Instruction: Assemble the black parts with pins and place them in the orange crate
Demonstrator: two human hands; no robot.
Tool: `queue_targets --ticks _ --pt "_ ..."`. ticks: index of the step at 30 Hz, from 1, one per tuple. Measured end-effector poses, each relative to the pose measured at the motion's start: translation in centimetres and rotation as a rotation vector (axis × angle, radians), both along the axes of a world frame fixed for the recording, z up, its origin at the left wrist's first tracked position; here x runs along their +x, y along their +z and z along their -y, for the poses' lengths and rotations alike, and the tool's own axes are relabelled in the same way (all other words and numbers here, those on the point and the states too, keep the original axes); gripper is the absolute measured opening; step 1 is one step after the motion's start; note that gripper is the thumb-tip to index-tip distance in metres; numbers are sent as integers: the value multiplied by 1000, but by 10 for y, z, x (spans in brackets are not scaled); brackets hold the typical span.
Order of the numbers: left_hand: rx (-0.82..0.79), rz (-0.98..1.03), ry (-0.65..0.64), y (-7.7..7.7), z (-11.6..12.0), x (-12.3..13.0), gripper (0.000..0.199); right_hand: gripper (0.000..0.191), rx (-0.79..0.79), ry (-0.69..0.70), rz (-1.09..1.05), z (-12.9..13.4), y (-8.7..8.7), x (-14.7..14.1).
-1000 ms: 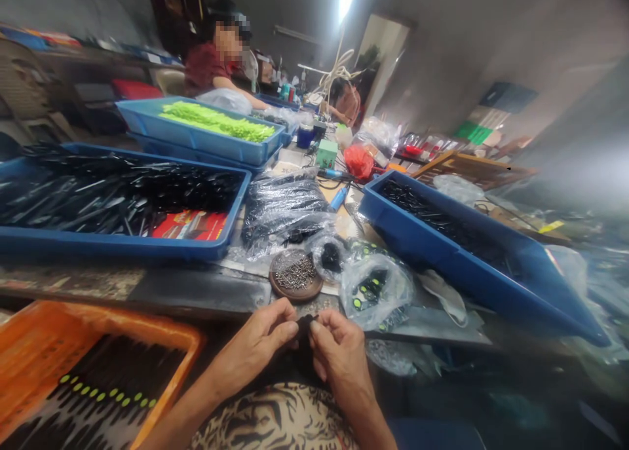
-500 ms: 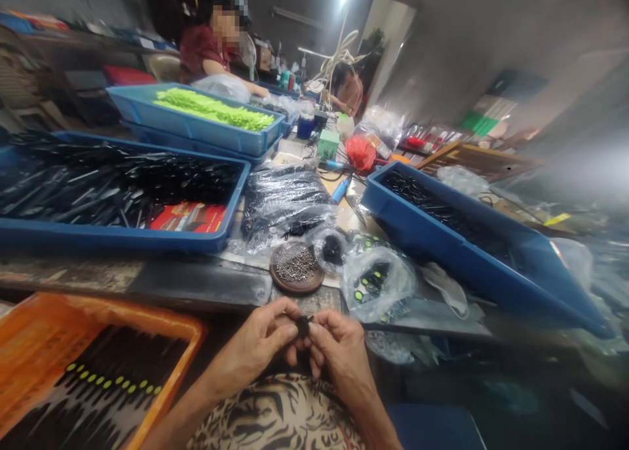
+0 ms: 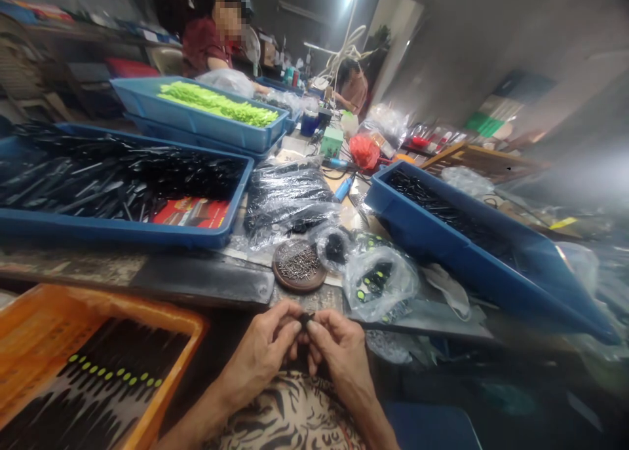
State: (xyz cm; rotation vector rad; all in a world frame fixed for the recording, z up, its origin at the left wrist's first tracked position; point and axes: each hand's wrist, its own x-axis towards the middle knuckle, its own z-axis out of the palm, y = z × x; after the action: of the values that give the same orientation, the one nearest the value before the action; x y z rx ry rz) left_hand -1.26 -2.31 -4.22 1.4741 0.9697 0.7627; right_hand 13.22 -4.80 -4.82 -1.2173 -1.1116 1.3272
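Note:
Between my two hands, just short of the bench edge, is a small black part (image 3: 305,319), mostly hidden by fingertips. My left hand (image 3: 268,342) pinches it from the left with thumb and forefinger. From the other side my right hand (image 3: 337,342) grips it the same way, so the fingertips nearly meet. Right beyond them stands a round brown dish (image 3: 280,281) holding many small metal pins or rivets (image 3: 299,264). To its right lies an open clear plastic bag (image 3: 354,276) with black pieces that carry yellow-green dots.
An orange crate (image 3: 196,325) with rows of black dotted pieces stands at lower left. Blue trays (image 3: 216,237) with black parts flank the bench, the right tray (image 3: 442,247) tilted. A plastic-wrapped bundle (image 3: 287,194) lies mid-bench. Two people (image 3: 204,44) sit farther back.
Both hands keep hold of the small black part, and the thumbs have drawn closer together over it. The whole view has shifted slightly.

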Motion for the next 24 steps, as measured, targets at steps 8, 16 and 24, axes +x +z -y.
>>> queue_targets --ticks 8,16,24 --pt "-31 73 18 -1 4 6 10 26 40 -57 158 2 -3 -1" --pt "-261 269 17 4 0 7 16 30 -21 -14 -25 0 -1 3" --pt "-754 720 -146 10 -8 15 11 26 53 -18 -72 -3 -1 7"
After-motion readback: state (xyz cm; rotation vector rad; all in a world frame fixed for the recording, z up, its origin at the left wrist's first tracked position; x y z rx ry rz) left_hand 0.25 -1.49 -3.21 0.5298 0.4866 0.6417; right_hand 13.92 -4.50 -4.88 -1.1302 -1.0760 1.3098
